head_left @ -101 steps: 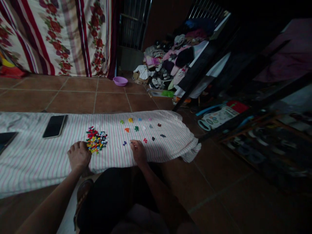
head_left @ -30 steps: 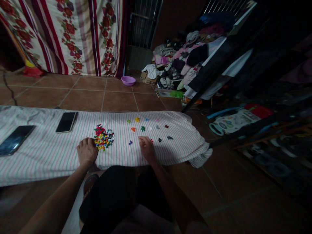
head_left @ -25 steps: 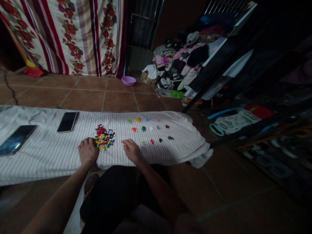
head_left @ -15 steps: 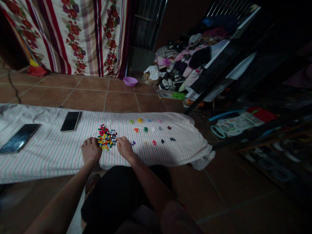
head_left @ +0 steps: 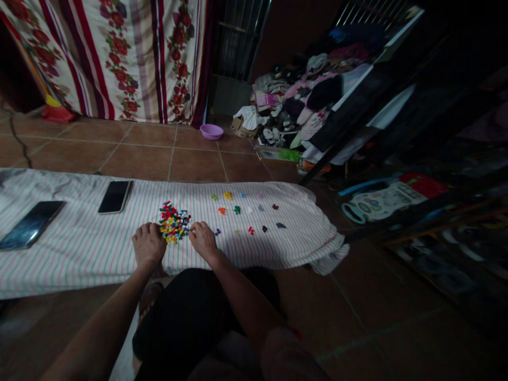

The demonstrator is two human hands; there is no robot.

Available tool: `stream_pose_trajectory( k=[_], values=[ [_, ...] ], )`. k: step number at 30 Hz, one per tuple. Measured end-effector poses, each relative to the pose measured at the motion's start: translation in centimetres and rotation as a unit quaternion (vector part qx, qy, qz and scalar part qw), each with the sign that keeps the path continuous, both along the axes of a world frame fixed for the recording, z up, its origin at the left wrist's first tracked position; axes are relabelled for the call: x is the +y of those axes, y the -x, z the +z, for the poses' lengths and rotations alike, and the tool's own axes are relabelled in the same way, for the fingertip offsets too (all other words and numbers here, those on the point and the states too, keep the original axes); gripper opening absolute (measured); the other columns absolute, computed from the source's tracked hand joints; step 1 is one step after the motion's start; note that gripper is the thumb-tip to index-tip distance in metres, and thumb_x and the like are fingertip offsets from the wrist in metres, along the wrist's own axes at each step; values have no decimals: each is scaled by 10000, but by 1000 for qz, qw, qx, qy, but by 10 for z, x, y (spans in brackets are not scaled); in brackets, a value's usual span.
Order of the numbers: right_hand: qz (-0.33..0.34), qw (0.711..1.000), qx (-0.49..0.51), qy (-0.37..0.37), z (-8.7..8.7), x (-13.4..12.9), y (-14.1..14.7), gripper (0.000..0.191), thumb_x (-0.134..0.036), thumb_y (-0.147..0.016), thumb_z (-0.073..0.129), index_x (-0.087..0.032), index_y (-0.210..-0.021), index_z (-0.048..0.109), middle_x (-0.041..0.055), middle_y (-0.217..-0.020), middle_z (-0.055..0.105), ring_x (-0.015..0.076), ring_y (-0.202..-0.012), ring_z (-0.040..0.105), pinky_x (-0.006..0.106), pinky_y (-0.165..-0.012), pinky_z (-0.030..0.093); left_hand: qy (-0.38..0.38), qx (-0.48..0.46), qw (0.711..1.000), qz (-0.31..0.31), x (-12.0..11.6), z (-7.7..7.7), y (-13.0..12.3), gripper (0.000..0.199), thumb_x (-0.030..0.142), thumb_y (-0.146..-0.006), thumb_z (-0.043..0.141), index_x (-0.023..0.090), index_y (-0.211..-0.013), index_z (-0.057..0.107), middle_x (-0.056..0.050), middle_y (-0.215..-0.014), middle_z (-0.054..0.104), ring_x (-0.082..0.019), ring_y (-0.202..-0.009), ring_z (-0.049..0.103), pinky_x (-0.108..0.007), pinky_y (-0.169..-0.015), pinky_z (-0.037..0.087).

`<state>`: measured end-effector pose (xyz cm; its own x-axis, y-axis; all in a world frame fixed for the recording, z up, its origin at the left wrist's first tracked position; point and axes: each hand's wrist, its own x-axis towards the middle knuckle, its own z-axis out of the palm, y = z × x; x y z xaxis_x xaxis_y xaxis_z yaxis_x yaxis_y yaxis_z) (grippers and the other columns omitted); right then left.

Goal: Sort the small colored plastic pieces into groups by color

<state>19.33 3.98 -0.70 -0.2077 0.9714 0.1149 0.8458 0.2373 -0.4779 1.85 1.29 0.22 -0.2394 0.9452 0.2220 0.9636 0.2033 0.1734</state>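
Note:
A heap of small multicoloured plastic pieces (head_left: 173, 225) lies on the striped cloth (head_left: 99, 248) in front of me. My left hand (head_left: 148, 244) rests on the cloth at the heap's left edge, palm down with bent fingers, its thumb side close to the pieces. At the heap's right edge is my right hand (head_left: 203, 240), thumb and forefinger pinched together; whatever is between the tips is too small to make out. To the right lie small groups sorted by colour, among them yellow pieces (head_left: 227, 195), orange pieces (head_left: 221, 210), green pieces (head_left: 237, 210) and red pieces (head_left: 251, 230).
Two phones, a larger phone (head_left: 32, 225) and a smaller phone (head_left: 115, 197), lie on the cloth to the left. Beyond the cloth, a purple basin (head_left: 211, 132) stands on the tiled floor near a pile of clothes (head_left: 301, 100). A dark slanted post (head_left: 329, 157) rises at right.
My right hand has shifted very slightly at the heap's right edge, its fingertips now more closely pinched. The left hand stays in place. The view has tilted a little.

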Motion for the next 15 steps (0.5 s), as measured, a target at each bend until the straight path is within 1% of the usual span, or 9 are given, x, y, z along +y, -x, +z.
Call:
stream_pose_trajectory(
  k=[7, 11, 15],
  values=[
    [-12, 1000, 2, 1, 0, 0, 3, 81, -225, -898, 547, -221, -963, 598, 54, -974, 602, 178, -936, 569, 278, -822, 445, 12, 0, 1000, 4, -1, 4, -1, 303, 244, -883, 343, 147, -1077, 555, -136, -1124, 571, -288, -1058, 465, -403, -848, 337],
    [-7, 999, 28, -18, -5, -2, 0, 69, -219, -912, 527, -221, -927, 594, 50, -950, 605, 174, -925, 565, 278, -831, 444, 16, -10, 1000, 3, -1, 5, -2, 310, 243, -872, 360, 151, -1093, 558, -141, -1135, 568, -288, -1069, 457, -408, -854, 331],
    [1, 997, 68, -33, -12, -4, -5, 86, -196, -915, 503, -217, -918, 587, 31, -923, 617, 160, -939, 567, 268, -851, 438, 15, -11, 1000, 4, -2, 4, -1, 313, 237, -876, 352, 148, -1087, 564, -148, -1119, 569, -290, -1062, 462, -408, -850, 330]
  ],
)
